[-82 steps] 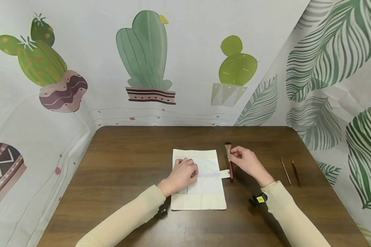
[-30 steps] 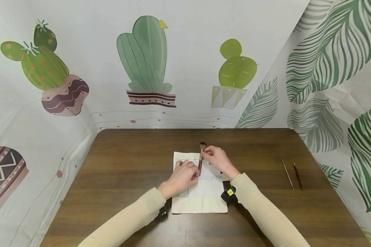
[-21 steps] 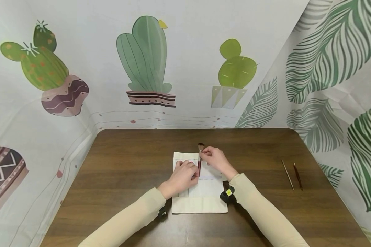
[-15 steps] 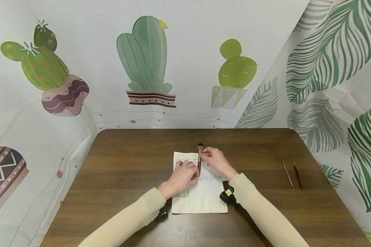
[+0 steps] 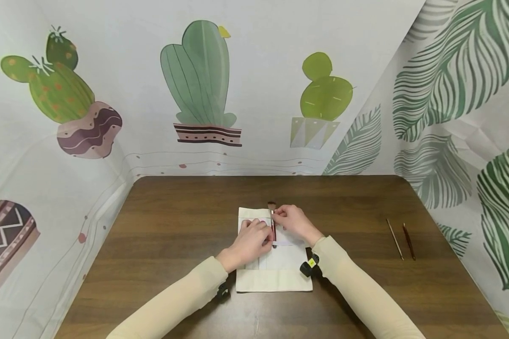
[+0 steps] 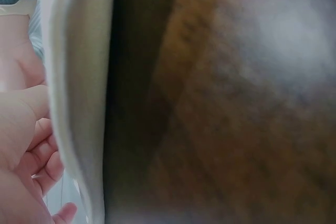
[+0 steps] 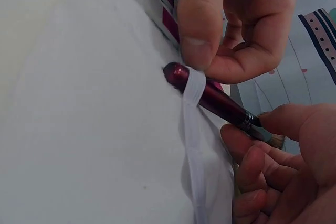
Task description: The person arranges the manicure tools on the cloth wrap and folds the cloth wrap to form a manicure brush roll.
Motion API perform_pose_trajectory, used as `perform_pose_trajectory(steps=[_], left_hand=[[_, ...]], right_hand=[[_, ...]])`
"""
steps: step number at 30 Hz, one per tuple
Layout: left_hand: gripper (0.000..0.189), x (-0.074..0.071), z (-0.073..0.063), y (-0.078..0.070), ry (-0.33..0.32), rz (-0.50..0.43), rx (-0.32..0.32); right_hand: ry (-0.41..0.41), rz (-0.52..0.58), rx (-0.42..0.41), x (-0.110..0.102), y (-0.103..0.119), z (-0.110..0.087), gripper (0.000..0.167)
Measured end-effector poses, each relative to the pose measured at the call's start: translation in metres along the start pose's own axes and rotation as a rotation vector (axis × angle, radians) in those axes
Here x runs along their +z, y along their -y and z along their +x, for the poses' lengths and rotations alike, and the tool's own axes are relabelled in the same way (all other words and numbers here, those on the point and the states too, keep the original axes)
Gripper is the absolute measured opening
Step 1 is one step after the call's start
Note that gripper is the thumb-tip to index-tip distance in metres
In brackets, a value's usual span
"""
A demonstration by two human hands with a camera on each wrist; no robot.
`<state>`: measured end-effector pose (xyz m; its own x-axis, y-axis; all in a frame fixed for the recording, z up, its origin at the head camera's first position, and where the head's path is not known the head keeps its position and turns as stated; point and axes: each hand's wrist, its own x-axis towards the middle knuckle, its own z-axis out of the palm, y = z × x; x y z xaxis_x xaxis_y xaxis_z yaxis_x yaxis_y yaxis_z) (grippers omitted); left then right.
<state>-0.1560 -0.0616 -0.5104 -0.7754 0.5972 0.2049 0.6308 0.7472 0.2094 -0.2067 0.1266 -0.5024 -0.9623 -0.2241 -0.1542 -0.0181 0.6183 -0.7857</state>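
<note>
A makeup brush (image 5: 272, 205) with a dark red handle lies over the pale cloth case (image 5: 275, 281). My right hand (image 5: 292, 219) pinches it by the metal collar below the bristles. In the right wrist view the handle (image 7: 218, 100) passes beneath a white elastic band (image 7: 194, 129), its rounded end poking out past the band. My left hand (image 5: 249, 240) rests over the left part of the case. Its thumb and forefinger pinch the elastic right beside the handle. The left wrist view shows curled fingers (image 6: 44, 163) partly hidden behind a pale fabric edge.
Two thin tools lie on the right of the brown table (image 5: 174, 212): a pale slender stick (image 5: 394, 238) and a dark reddish one (image 5: 409, 241). Magenta-and-white striped items (image 7: 169, 22) sit in the case beside the left thumb. Printed fabric (image 5: 263, 94) hangs behind the table.
The right hand has carried the brush leftward from beside the case onto it, then drawn it toward the body. The handle's end now shows below the elastic. The left hand has barely moved.
</note>
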Motion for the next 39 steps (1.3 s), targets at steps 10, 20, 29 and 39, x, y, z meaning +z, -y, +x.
perform_pose_trajectory(steps=[10,20,29,39], left_hand=[[0.013,0.002,0.000,0.001,-0.005,0.002,-0.003],[0.011,0.004,0.000,0.002,-0.018,0.005,-0.002],[0.013,0.001,-0.001,0.000,-0.010,0.007,-0.006],[0.011,0.000,-0.001,0.000,0.010,-0.018,0.001]], right_hand=[[0.002,-0.082,-0.022,0.000,-0.001,-0.006,0.020],[0.017,-0.193,-0.002,0.003,0.001,-0.012,0.027],[0.050,-0.251,0.045,0.004,0.007,-0.017,0.032],[-0.026,-0.314,0.077,0.005,0.007,-0.012,0.048]])
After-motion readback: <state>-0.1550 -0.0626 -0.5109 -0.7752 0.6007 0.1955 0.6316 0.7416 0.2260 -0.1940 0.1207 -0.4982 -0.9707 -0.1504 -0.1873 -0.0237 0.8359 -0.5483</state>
